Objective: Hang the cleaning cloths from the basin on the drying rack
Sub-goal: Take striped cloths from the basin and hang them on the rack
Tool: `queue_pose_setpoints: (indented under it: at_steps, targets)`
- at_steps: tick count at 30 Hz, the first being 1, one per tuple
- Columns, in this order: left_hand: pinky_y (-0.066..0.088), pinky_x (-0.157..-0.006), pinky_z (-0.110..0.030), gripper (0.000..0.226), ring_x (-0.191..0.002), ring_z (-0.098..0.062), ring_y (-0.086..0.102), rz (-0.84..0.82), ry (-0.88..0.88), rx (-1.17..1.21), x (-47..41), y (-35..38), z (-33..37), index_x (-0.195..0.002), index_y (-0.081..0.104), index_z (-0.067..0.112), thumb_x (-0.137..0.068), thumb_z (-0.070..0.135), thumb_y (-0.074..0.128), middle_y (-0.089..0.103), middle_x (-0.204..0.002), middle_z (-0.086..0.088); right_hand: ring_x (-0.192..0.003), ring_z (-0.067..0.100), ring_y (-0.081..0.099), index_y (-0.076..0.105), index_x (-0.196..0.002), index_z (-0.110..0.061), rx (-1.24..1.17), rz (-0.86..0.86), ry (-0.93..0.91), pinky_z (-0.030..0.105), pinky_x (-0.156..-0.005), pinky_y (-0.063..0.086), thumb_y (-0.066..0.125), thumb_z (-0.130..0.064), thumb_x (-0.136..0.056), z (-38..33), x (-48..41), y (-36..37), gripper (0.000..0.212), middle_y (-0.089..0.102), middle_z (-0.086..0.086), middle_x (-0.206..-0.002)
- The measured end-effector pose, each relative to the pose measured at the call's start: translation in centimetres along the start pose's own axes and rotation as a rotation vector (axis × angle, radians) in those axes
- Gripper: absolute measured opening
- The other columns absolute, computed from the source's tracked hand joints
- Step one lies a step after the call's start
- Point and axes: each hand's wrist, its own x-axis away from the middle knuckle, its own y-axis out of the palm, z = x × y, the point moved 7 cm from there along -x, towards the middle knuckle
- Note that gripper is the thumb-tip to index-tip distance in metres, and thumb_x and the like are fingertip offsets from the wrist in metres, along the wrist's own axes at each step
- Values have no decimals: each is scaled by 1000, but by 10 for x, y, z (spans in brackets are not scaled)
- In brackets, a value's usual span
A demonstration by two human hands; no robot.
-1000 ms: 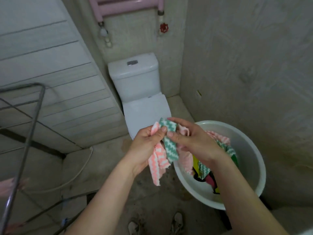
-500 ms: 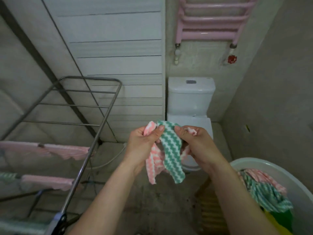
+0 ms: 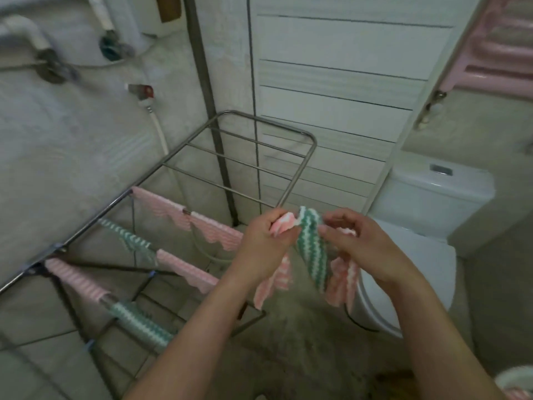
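Note:
My left hand and my right hand together grip a bunch of striped cloths at chest height: a green and white cloth in the middle, pink and white cloths hanging on either side. The metal drying rack stands to the left of my hands. Several pink cloths and green cloths hang over its nearer bars; its far bars are bare. Only a sliver of the basin shows at the bottom right corner.
A white toilet stands right behind my hands. A pink towel radiator is on the wall at top right. Pipes and a valve with a hose run along the left wall. White slatted panelling covers the back wall.
My view has swung left from the basin to the drying rack. Both hands keep hold of the cloths and have carried them toward the rack.

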Motion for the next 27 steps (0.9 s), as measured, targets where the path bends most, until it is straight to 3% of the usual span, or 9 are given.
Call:
queue_pose_setpoints:
  at_steps: [2,5,7,9,12,15,19,24,27]
  targets:
    - [49,-72,-23,22,-77,-4,62,-81,-32,105,2,-4,0,-90,70,31,-88,11,62,69,-82,11,-100,4,66,64,-116,-35,-25,-147,-32,32,-89,54,69,-27,-84,-9,-9,17,34,69,-19,-109]
    - [51,-77,-28,20,-82,-10,65,-34,-44,109,2,-23,-3,-97,73,22,-87,8,63,72,-90,1,-104,8,66,67,-117,-25,31,-274,-112,32,-92,53,70,-9,-84,-23,-22,47,37,72,-11,-108]
    - [49,-71,-26,14,-76,-9,61,25,-38,80,2,-38,-3,-92,73,17,-85,7,66,70,-85,-1,-90,7,68,74,-103,-18,84,-300,-166,22,-82,53,70,-4,-83,-31,-31,60,24,75,-4,-94]
    - [43,-60,-21,8,-64,-5,53,79,-34,19,3,-51,-2,-80,68,15,-80,8,70,63,-71,5,-69,1,64,75,-84,-20,168,-293,-225,18,-67,48,72,-8,-81,-39,-36,68,12,72,-10,-73]
    - [34,-50,-11,26,-51,4,44,166,-46,-53,3,-71,-5,-68,57,25,-73,8,77,52,-58,13,-70,18,68,75,-76,-20,269,-235,-288,39,-67,54,77,-13,-77,-48,-52,71,7,72,0,-73]
    - [36,-51,-17,24,-53,-2,44,178,-71,-61,1,-80,-4,-69,57,18,-71,12,80,52,-59,10,-72,35,64,70,-73,-14,218,-287,-308,48,-67,54,77,-13,-76,-58,-66,73,7,68,14,-74]
    - [41,-61,-26,28,-65,-15,51,107,-113,25,-4,-84,-1,-78,58,5,-69,17,82,56,-70,-6,-59,12,55,57,-70,-10,93,-412,-278,25,-55,47,70,-10,-81,-63,-82,75,17,59,-1,-64]
    - [51,-74,-26,21,-82,-17,68,147,-185,162,-17,-86,-9,-94,65,4,-75,9,75,72,-87,-4,-71,17,63,52,-69,-21,-43,-593,-166,32,-63,49,66,-10,-84,-61,-109,72,23,64,0,-75]
    - [53,-67,-23,16,-79,-17,72,189,-212,95,-19,-85,-9,-95,69,1,-81,10,70,75,-89,-7,-74,18,63,52,-71,-21,-4,-574,-154,36,-67,49,67,-17,-85,-55,-123,66,21,63,3,-80]
